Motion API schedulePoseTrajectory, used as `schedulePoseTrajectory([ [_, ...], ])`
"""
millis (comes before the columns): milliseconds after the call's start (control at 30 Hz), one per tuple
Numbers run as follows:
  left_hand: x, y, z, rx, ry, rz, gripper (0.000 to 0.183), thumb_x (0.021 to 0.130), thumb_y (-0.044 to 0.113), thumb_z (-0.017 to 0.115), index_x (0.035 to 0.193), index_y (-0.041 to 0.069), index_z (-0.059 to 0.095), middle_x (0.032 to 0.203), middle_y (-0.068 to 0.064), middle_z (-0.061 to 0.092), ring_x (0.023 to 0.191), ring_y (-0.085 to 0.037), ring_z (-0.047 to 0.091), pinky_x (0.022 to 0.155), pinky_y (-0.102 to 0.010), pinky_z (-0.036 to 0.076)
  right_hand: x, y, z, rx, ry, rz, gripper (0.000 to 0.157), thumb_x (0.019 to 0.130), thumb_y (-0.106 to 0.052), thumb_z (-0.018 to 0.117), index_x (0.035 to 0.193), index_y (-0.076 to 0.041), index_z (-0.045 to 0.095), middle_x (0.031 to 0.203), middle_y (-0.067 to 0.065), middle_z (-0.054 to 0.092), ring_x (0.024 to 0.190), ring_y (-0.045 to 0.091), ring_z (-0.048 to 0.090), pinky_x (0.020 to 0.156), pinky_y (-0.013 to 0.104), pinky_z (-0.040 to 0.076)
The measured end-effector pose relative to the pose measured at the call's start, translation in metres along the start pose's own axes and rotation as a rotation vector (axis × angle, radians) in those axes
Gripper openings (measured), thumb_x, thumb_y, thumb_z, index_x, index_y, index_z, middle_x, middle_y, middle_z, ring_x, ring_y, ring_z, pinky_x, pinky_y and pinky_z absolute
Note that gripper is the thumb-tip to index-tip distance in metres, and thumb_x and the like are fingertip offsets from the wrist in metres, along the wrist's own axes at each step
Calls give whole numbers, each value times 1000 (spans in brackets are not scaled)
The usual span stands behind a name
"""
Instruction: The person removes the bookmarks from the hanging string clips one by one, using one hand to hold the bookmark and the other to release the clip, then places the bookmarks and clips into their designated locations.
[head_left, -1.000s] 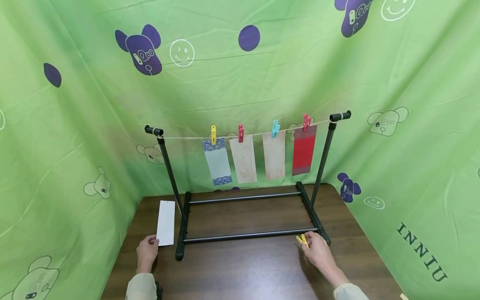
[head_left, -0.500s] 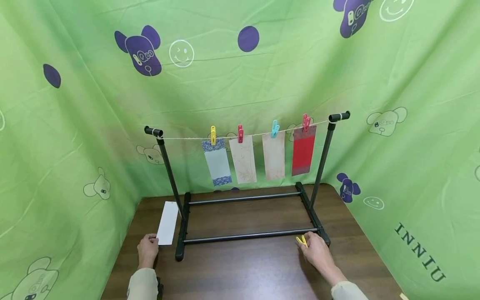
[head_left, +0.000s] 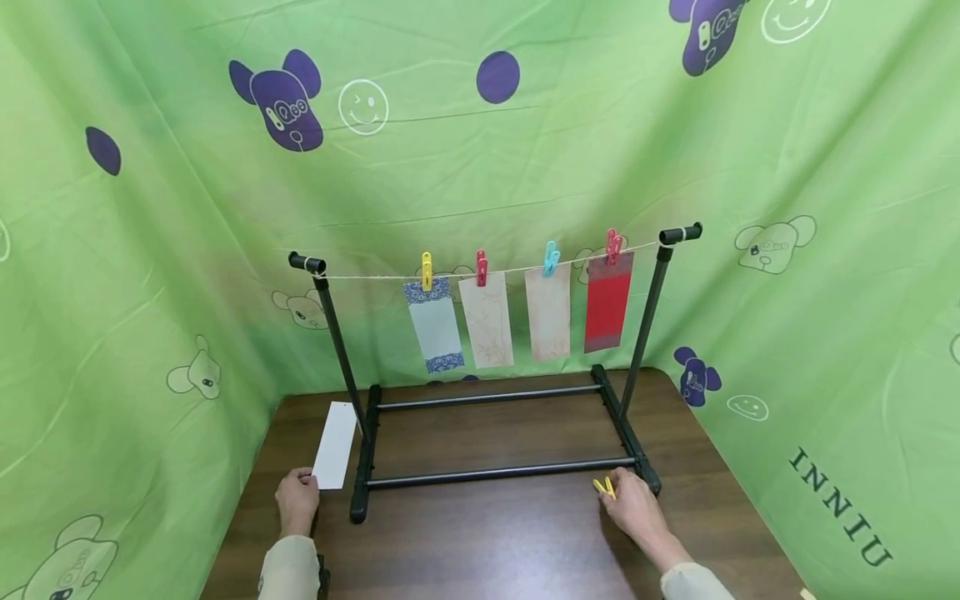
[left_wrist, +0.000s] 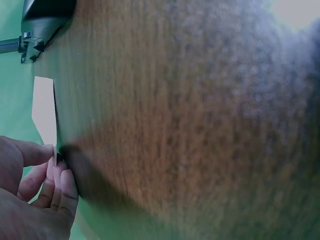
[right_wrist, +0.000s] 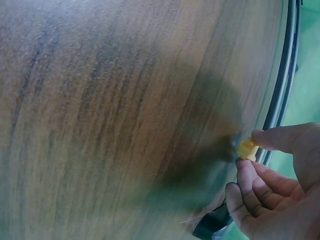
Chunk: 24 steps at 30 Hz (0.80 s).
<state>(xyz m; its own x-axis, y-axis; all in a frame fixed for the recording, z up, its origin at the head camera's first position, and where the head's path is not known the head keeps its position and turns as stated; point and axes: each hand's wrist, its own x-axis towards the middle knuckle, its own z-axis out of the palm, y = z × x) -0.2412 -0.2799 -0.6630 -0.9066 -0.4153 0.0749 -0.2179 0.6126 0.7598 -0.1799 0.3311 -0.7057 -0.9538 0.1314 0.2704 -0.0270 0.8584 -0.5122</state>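
At the left of the table, my left hand [head_left: 297,500] pinches a blank white paper card [head_left: 334,446] by its near left corner. The left wrist view shows thumb and fingertips on the edge of the card [left_wrist: 45,110]. My right hand [head_left: 633,508], by the rack's front right foot, holds a yellow clothespin [head_left: 603,488] between thumb and fingers. It appears small and yellow at the fingertips in the right wrist view, the clothespin [right_wrist: 247,149] partly covered by the thumb.
A black rack [head_left: 502,473] stands on the brown table [head_left: 480,542]. Across its posts runs a string [head_left: 367,277] with several paper cards clipped on: blue-patterned [head_left: 435,325], bamboo-print [head_left: 487,321], beige [head_left: 549,317] and red [head_left: 607,304]. A green printed curtain [head_left: 420,167] surrounds the table.
The far end of the white card has swung right toward the rack's left post, so it now lies slanted. Both hands stay almost in place, still holding card and clothespin.
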Motion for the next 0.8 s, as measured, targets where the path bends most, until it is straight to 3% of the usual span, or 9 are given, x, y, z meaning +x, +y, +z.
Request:
schedulePoseTrajectory([
  [67,0,1,0,0,3,0,28,96,1,54,113,-16,69,105,-34,71,110,-58,61,99,-65,49,0,6,6,-15,29,-13,29,75,-8,85,96,3,67,78,4,61,67,19,56,58,41,50],
  [200,-1,1,0,1,17,6,28,94,0,54,111,-17,69,104,-34,71,112,-59,60,101,-65,47,-5,-23,-17,15,7,13,28,75,-3,83,96,6,66,80,12,63,69,28,60,62,50,52],
  [467,-3,1,2,-2,33,3,28,95,0,55,112,-17,69,105,-36,69,113,-60,59,101,-66,48,-7,-43,-33,3,-53,62,31,78,-1,82,101,11,66,83,17,64,73,31,63,67,52,54],
  [633,-6,3,1,-7,37,0,28,94,0,55,111,-18,68,104,-36,70,112,-60,60,101,-65,48,-7,-42,-33,-2,-94,86,31,81,-4,83,103,10,66,85,15,65,75,30,64,68,50,55],
  [800,-8,4,1,-13,47,3,26,94,-1,55,110,-18,68,101,-35,70,110,-59,60,99,-65,48,-6,-26,-21,-2,-21,30,34,75,-9,87,98,6,67,80,11,64,68,24,60,61,49,52],
])
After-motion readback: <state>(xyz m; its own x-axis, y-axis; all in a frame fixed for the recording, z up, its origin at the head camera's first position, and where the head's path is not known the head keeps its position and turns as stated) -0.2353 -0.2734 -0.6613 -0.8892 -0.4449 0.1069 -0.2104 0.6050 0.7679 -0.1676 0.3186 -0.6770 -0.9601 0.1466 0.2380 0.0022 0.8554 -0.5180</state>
